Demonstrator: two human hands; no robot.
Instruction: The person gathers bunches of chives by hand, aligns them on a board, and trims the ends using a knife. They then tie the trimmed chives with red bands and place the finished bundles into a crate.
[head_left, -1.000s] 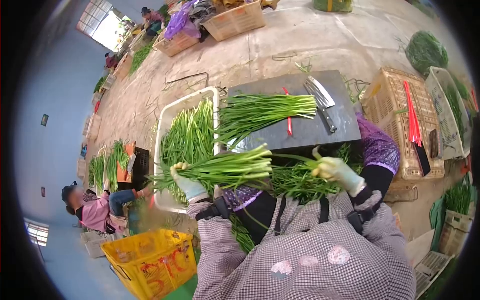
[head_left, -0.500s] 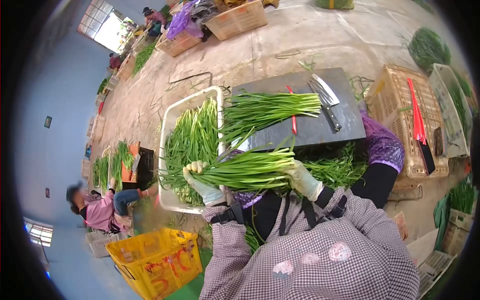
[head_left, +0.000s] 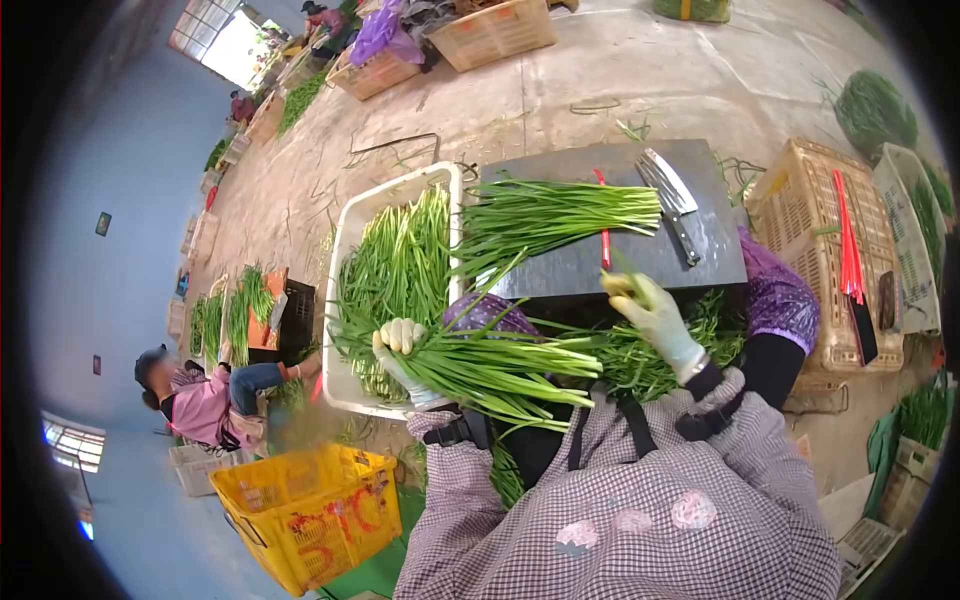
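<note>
My gloved left hand [head_left: 402, 352] is wrapped round the leafy part of a bunch of garlic chives [head_left: 505, 368], whose pale stem ends fan out to the right above my lap. Apart from that bunch, my gloved right hand [head_left: 655, 318] is raised near the board's front edge. Its fingers are curled together; what they pinch is too small to make out. On the dark board [head_left: 560, 277] lies another bunch of chives [head_left: 570, 212], across a red tie [head_left: 605, 250]. A cleaver [head_left: 672, 190] with a black handle rests beside its stem ends.
A white crate [head_left: 350, 225] of chives stands left of the board. Loose greens [head_left: 650, 365] lie beneath the board. An upturned tan crate [head_left: 800, 230] at right carries red ties [head_left: 848, 240]. A yellow crate [head_left: 300, 520] stands lower left; another person [head_left: 210, 405] sits beyond it.
My right hand has let go of the bunch's stem ends and moved up and right. The stems have spread and droop lower, while my left hand keeps its grip.
</note>
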